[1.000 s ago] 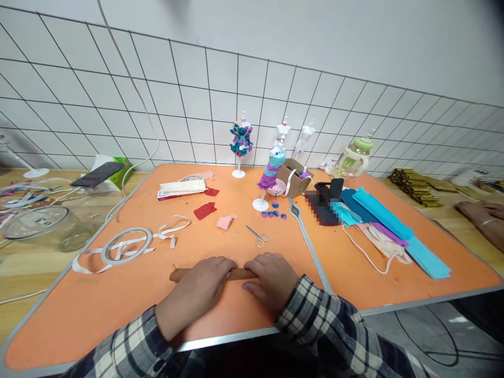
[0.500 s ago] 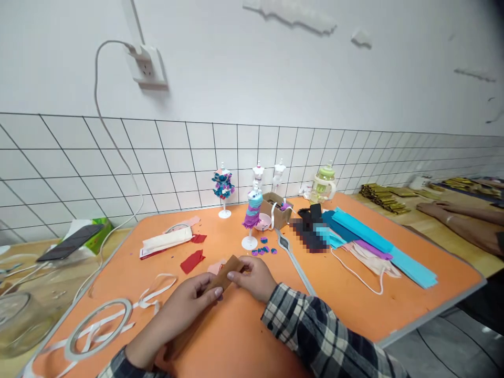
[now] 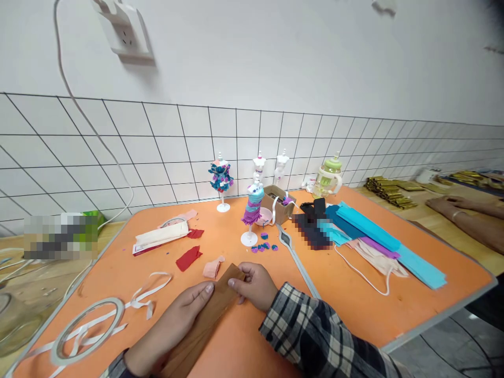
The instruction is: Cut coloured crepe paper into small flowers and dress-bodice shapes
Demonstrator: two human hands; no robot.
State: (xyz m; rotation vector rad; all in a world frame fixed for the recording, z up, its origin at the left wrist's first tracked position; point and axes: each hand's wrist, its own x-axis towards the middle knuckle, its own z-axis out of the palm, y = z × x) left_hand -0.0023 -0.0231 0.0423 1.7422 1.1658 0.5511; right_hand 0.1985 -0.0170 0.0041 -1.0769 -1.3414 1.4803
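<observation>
A long brown strip of folded crepe paper (image 3: 205,320) lies slantwise on the orange table (image 3: 346,299), running from near the front edge up to the middle. My left hand (image 3: 173,325) rests along it, fingers pressed on its upper part. My right hand (image 3: 254,286) pinches the strip's far end between thumb and fingers. Just beyond lie a pink scrap (image 3: 212,268) and a red scrap (image 3: 188,258). A small mannequin in purple and blue ruffles (image 3: 252,212) stands behind, with purple petals (image 3: 263,245) at its foot.
A tape roll with loose white ribbon (image 3: 84,328) lies at the left. Blue, teal and pink paper sheets (image 3: 378,236) cover the right side. More mannequins (image 3: 221,181), a cardboard box (image 3: 277,205) and a green-lidded bottle (image 3: 327,181) stand at the back. Another person's arms (image 3: 468,220) rest at the far right.
The brown paper was a rolled stick under both palms; it now lies opened into a flat slanted strip, with my right hand holding its far end. The view rose toward the wall.
</observation>
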